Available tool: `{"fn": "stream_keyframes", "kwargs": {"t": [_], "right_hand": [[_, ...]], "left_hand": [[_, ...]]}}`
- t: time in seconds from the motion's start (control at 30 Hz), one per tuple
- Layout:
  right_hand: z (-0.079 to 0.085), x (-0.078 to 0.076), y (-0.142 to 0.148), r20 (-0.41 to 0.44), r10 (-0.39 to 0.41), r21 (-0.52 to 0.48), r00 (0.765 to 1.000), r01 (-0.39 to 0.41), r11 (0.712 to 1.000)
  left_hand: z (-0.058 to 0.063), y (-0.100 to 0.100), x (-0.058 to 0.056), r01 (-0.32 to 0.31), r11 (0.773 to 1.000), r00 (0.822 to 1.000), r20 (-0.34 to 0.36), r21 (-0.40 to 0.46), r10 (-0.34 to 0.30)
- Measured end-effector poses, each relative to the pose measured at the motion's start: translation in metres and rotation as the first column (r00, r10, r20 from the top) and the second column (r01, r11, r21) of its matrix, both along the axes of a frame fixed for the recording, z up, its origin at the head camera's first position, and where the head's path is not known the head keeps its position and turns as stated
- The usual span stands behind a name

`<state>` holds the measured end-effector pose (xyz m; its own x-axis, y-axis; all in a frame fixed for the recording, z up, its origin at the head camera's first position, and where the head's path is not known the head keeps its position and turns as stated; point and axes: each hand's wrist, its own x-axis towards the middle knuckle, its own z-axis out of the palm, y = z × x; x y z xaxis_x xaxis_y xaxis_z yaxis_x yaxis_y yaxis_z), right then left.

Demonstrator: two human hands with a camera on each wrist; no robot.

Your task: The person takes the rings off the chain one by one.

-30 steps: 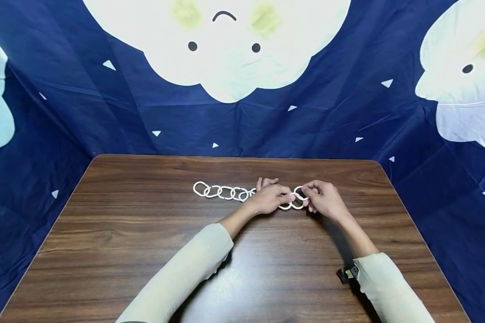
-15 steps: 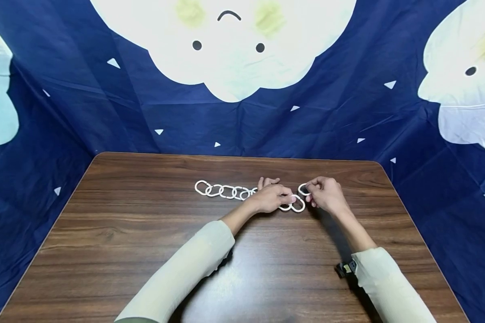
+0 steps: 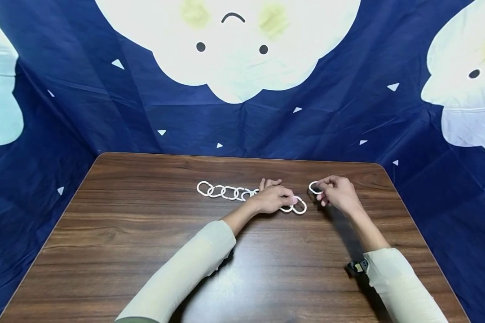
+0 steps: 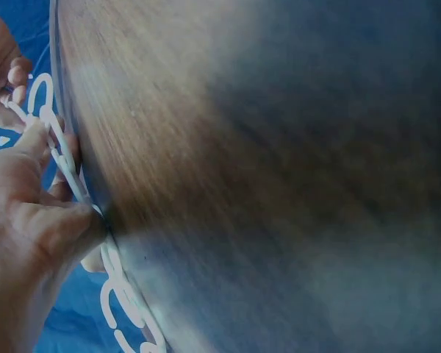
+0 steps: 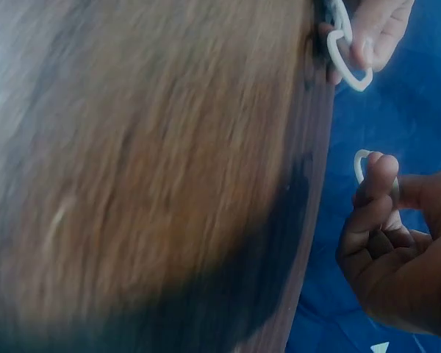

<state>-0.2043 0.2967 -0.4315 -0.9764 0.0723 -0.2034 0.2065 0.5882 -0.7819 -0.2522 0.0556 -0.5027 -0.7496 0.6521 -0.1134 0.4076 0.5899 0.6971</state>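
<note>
As the left hand (image 3: 270, 198) pinches the white chain (image 3: 223, 192) near its right end on the bench (image 3: 242, 269), the right hand (image 3: 337, 193) grips one ring (image 3: 310, 188) clear of it, apparently detached, while the rest in view looks joined!

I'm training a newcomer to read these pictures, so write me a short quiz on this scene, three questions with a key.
1. Multiple choice: what does the right hand pinch? A) nothing; B) one white ring; C) three rings.
2. True or false: the left hand holds the chain.
3. Short answer: is the white ring linked to the chain or apart from it?

Key:
1. B.
2. True.
3. Apart; the head view shows a gap between them.
</note>
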Motion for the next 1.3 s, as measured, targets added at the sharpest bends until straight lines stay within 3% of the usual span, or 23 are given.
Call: {"fn": "stream_keyframes", "kwargs": {"t": [0.37,0.9,1.3], "right_hand": [[-0.004,0.0,0.017,0.061,-0.026,0.05,0.998,0.023,0.998],[-0.017,-0.002,0.046,0.11,0.015,0.116,0.994,-0.028,0.993],[-0.013,-0.01,0.068,0.183,-0.002,0.028,0.983,-0.003,1.0]], "left_hand": [[0.005,0.001,0.002,-0.005,0.999,1.0,0.022,-0.033,0.006],[0.004,0.002,0.001,-0.032,0.999,0.999,0.039,-0.025,0.033],[0.005,0.002,0.001,-0.032,0.999,0.995,0.09,-0.014,0.033]]}}
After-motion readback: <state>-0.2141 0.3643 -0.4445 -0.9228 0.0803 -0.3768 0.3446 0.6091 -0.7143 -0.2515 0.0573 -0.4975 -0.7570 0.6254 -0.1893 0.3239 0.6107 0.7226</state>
